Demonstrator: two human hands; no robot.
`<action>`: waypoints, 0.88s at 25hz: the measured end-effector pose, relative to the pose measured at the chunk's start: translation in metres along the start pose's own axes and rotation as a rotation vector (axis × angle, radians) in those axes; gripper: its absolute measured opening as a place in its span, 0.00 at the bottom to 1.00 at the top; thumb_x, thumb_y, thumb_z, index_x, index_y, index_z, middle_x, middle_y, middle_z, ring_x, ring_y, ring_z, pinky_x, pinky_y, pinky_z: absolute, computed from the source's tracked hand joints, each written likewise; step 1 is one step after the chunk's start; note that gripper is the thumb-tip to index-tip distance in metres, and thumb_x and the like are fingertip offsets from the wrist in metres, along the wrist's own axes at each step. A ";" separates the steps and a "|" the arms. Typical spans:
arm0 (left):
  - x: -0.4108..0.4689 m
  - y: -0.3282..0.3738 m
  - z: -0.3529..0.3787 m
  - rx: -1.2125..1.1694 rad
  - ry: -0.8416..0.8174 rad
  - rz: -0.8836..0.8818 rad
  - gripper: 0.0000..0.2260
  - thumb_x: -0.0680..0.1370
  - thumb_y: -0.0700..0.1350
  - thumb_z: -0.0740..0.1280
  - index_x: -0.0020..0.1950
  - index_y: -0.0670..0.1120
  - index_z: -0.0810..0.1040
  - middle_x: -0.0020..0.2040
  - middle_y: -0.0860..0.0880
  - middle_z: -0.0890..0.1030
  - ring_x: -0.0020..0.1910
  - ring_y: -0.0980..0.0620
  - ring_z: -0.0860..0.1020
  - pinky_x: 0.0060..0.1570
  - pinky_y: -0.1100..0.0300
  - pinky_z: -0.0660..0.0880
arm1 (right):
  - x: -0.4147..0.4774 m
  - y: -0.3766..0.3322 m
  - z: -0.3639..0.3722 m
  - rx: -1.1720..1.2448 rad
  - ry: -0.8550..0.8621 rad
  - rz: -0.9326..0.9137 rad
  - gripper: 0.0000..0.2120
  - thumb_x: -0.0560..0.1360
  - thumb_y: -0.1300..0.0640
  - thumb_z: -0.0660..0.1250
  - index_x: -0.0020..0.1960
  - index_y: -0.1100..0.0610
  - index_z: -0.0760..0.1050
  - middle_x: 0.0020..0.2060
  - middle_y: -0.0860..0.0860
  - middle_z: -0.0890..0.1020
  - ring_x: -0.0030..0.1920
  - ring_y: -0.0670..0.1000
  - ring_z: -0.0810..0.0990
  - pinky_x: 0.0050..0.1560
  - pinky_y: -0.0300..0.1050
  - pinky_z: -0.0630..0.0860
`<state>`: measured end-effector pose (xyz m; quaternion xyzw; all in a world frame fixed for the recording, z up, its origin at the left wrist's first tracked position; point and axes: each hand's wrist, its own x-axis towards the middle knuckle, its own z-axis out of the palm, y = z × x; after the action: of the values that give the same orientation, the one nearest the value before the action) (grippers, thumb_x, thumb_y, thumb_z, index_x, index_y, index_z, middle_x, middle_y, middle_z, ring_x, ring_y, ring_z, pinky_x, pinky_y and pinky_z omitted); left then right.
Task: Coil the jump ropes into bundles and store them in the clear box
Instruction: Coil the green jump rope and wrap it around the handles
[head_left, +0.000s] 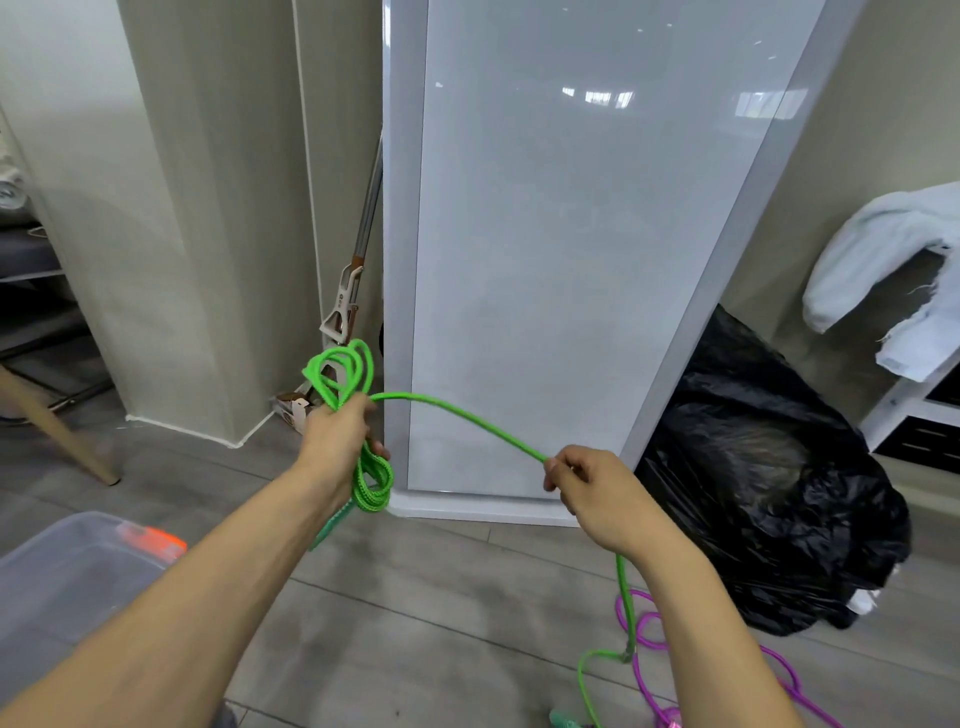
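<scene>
My left hand (340, 434) grips a bundle of coiled loops of the bright green jump rope (462, 415), with loops sticking out above and below the fist. From there the rope runs right to my right hand (587, 491), which pinches it; the rest drops to the floor under that wrist. A purple jump rope (649, 631) lies loose on the floor at the lower right. The clear box (78, 566), with an orange latch, sits at the lower left under my left forearm.
A tall white glossy panel (571, 260) leans against the wall straight ahead. A full black rubbish bag (769, 493) sits at the right, a mop (353, 291) stands in the corner, and a wooden chair leg (57, 426) is at the far left.
</scene>
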<state>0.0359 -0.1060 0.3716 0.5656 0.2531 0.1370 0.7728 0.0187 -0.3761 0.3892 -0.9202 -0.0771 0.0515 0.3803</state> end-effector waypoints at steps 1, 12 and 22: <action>-0.003 -0.004 0.004 0.010 -0.070 -0.021 0.08 0.78 0.36 0.62 0.40 0.43 0.69 0.29 0.46 0.65 0.19 0.49 0.68 0.26 0.58 0.71 | 0.001 -0.003 0.003 0.044 0.063 -0.031 0.15 0.83 0.51 0.60 0.40 0.52 0.76 0.26 0.45 0.71 0.27 0.48 0.67 0.30 0.41 0.64; -0.054 -0.023 0.042 -0.042 -0.430 -0.117 0.05 0.81 0.37 0.65 0.50 0.36 0.77 0.41 0.39 0.84 0.37 0.44 0.84 0.36 0.53 0.82 | -0.003 -0.040 0.060 0.027 0.152 -0.188 0.11 0.83 0.47 0.57 0.46 0.50 0.72 0.37 0.48 0.82 0.39 0.50 0.79 0.42 0.51 0.75; -0.043 -0.022 0.038 0.072 -0.330 -0.029 0.07 0.80 0.40 0.66 0.49 0.35 0.78 0.41 0.40 0.83 0.38 0.44 0.83 0.41 0.51 0.82 | -0.007 -0.042 0.066 -0.074 0.014 -0.239 0.10 0.84 0.48 0.54 0.55 0.47 0.72 0.37 0.46 0.78 0.41 0.52 0.76 0.39 0.48 0.69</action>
<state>0.0189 -0.1649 0.3698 0.6043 0.1355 0.0220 0.7848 -0.0030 -0.3019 0.3727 -0.9182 -0.1852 -0.0034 0.3501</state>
